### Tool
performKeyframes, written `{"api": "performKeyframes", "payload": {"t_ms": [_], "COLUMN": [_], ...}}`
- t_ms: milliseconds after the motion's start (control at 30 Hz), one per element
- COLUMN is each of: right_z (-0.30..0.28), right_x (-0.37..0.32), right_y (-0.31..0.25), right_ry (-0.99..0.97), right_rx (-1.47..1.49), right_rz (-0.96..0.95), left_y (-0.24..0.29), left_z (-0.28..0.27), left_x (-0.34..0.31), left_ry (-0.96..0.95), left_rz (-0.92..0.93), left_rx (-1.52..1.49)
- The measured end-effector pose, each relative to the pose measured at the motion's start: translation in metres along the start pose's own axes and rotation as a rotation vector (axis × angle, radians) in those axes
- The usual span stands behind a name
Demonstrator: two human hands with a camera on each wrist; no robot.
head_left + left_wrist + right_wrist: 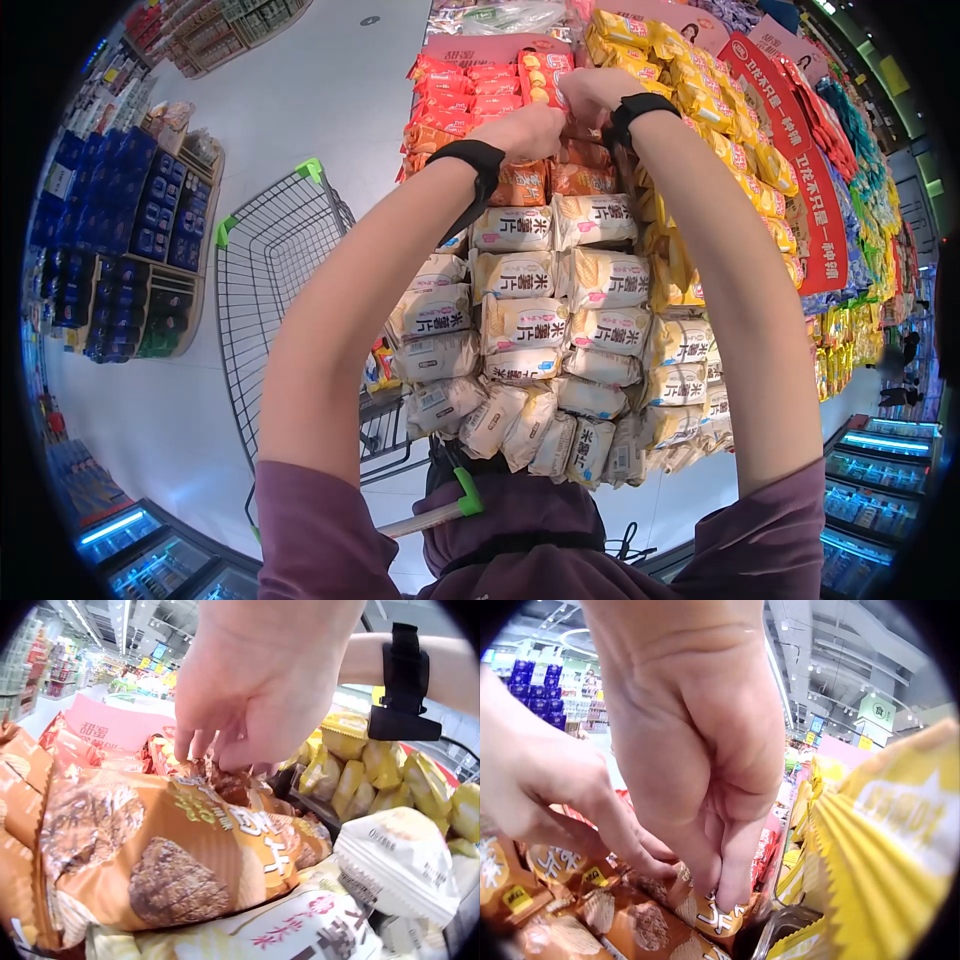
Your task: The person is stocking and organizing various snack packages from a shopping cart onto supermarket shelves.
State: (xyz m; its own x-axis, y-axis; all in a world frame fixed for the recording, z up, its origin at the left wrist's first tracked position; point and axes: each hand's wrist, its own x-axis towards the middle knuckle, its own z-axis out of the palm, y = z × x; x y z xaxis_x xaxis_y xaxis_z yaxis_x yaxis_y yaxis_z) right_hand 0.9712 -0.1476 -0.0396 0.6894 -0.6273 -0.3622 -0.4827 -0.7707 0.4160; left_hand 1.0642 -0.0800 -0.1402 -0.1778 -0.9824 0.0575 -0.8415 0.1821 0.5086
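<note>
Both hands reach to the far part of the snack stack, over packs of orange-bagged rice crackers. In the right wrist view the right hand points down, its thumb and fingertips pinching the edge of an orange cracker bag. Beside it the left hand stretches fairly straight fingers to the near side of that bag, fingertips right at the wrapper. The left wrist view shows the left hand from behind, its fingertips partly hidden by the front bags. A red snack bag stands just beyond the hands.
White rice-cracker bags are stacked nearest the body. Yellow bags pile up on the right, red bags on the far left. A dark divider edges the orange section. A green-cornered shopping cart stands left.
</note>
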Motion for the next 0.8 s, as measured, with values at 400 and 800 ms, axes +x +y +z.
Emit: {"api": "performKeyframes", "payload": {"t_ms": [400, 800], "right_z": [-0.025, -0.010], "right_x": [-0.030, -0.045], "right_y": [0.047, 0.040], "right_ry": [0.124, 0.220], "right_rx": [0.218, 0.180], "right_rz": [-0.271, -0.187], "left_y": [0.040, 0.056], "left_z": [-0.076, -0.082], "left_x": [-0.169, -0.239], "left_ry": [0.198, 0.233], "left_rz": [-0.030, -0.176], "left_rx": [-0.184, -0.321]}}
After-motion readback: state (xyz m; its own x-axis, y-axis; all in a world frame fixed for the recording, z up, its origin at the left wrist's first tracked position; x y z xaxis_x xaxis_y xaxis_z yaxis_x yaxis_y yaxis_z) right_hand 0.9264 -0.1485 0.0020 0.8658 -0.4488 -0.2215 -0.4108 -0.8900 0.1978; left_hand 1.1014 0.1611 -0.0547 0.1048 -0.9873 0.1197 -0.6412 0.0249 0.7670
